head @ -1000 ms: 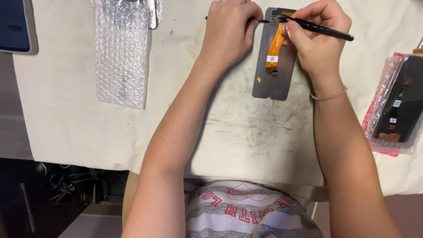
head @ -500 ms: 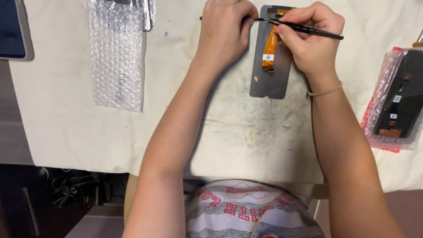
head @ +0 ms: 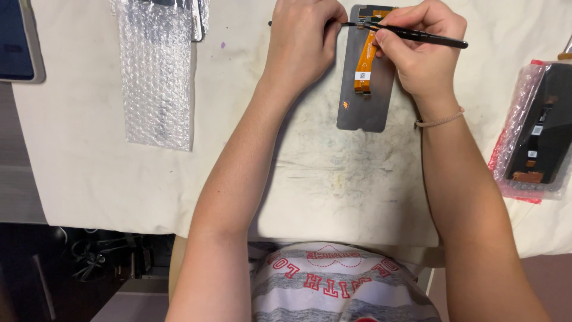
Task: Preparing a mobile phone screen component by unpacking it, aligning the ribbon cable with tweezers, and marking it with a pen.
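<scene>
A grey phone display panel (head: 369, 110) lies face down on the stained white table cover (head: 333, 179), with an orange flex cable (head: 364, 65) running down its back. My left hand (head: 304, 45) is closed around a thin black tool (head: 348, 24) whose tip reaches the top of the cable. My right hand (head: 424, 56) grips a black pen-like tool (head: 432, 39) and rests on the panel's upper right edge. Both tool tips meet near the cable's upper end; the contact point is partly hidden by my fingers.
A sheet of bubble wrap (head: 156, 77) lies at the upper left. At the right edge, another dark display part (head: 539, 134) sits in a pink bubble bag. A flat device with a dark screen (head: 16, 42) lies at the far left. Cables show under the table's front edge.
Both hands stay at the top of the panel with their tools. The right hand's tool has tilted slightly flatter; the view has shifted a little.
</scene>
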